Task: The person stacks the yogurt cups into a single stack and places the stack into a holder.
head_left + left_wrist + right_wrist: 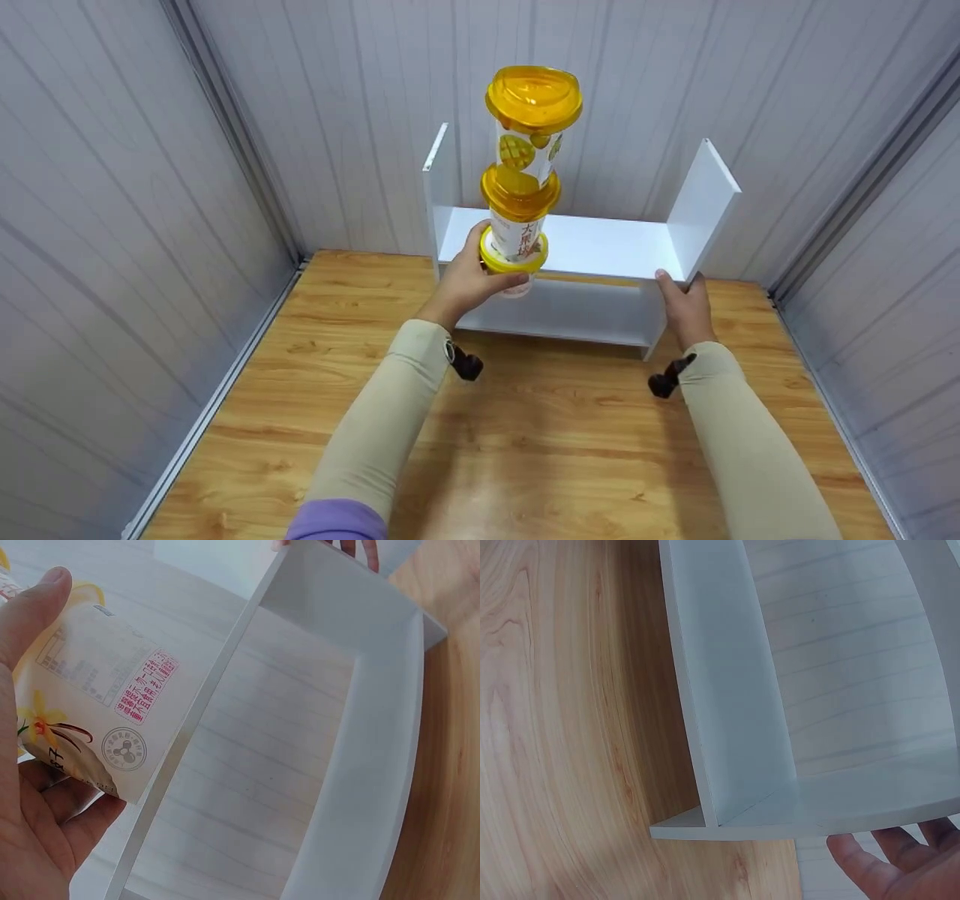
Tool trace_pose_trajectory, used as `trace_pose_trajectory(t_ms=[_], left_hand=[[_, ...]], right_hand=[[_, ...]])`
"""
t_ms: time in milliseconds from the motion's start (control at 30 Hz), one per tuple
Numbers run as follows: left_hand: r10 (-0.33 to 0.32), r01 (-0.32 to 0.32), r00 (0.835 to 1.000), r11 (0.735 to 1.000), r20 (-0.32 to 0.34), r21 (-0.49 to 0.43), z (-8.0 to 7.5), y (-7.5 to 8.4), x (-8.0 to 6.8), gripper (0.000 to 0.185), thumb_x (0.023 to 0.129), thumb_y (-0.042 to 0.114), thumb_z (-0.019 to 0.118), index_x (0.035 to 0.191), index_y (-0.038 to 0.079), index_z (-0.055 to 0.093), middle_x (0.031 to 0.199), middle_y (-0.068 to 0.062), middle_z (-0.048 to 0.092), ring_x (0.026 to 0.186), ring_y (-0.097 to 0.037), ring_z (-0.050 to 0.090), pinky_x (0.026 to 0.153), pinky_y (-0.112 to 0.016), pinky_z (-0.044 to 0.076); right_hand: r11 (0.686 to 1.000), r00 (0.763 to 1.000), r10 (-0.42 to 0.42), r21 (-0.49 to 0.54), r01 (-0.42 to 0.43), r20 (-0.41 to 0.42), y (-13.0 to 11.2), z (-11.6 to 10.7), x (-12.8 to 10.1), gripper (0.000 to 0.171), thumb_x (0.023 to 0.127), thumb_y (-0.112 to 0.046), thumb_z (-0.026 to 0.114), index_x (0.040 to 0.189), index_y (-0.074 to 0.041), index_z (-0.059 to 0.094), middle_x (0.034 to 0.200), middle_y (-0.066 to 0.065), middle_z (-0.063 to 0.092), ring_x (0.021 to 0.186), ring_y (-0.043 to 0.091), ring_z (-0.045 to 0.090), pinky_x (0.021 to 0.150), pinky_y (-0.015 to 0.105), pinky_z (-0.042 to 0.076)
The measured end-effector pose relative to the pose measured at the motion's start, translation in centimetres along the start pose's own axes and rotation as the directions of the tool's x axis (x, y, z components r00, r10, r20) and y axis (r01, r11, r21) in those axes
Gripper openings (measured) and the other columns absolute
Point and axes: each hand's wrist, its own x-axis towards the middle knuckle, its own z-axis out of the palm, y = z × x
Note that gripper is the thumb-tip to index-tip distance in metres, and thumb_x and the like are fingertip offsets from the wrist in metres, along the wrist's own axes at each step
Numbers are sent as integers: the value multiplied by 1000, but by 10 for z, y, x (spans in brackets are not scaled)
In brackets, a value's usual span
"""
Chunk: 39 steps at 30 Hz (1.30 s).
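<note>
1. Stack of cups (525,180), yellow-lidded, stands upright in the left hand (466,281); its fingers are wrapped round the bottom cup (90,697), long axis vertical.
2. Stack hangs over the front left edge of the white shelf (592,244), which lies just beyond and right of that hand.
3. Right hand (686,307) rests against the shelf's right front corner, fingers (870,866) relaxed and nearly straight, gripping nothing.
4. Shelf sits on the wooden worktop (525,435); left hand is nearer the cups.

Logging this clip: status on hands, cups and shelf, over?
Left hand grips bottom of stacked yellow-lidded cups, raised above white shelf. Right hand steadies shelf's right front corner. Nothing on the shelf board.
</note>
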Motion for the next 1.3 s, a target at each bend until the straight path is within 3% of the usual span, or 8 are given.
trace_pose_trajectory(t_ms=[333, 700, 933, 1300], left_hand=[[-50, 50, 999, 999, 5, -8, -1, 2, 8, 101, 72, 40, 92, 151, 35, 29, 135, 9, 57, 122, -13, 55, 109, -42, 43], [-50, 49, 999, 995, -11, -83, 4, -4, 14, 98, 73, 38, 92, 149, 36, 30, 133, 11, 57, 123, -14, 55, 112, -45, 41], [-52, 53, 999, 996, 12, -69, 4, -2, 20, 101, 75, 41, 90, 152, 31, 26, 138, 9, 54, 126, -13, 53, 113, -41, 40], [-89, 90, 996, 994, 20, -55, 6, 2, 29, 101, 77, 40, 88, 153, 29, 24, 141, 6, 51, 129, -15, 49, 116, -45, 35]], right_hand=[[998, 999, 47, -32, -47, -4, -2, -1, -1, 103, 94, -65, 53, 163, -17, -5, 170, 11, 3, 154, 29, 11, 124, 47, 14], [998, 999, 42, -36, -42, -4, -1, 0, 0, 103, 95, -65, 53, 163, -17, -7, 170, 10, 0, 154, 30, 9, 124, 49, 14], [999, 1000, -8, -34, 7, -20, 1, 0, 0, 99, 96, -59, 55, 163, -11, -1, 168, 14, 9, 153, 29, 16, 124, 43, 16], [999, 999, 37, -28, -38, -18, 0, 3, 1, 100, 96, -62, 54, 163, -16, -4, 170, 10, 4, 154, 28, 12, 124, 45, 14]])
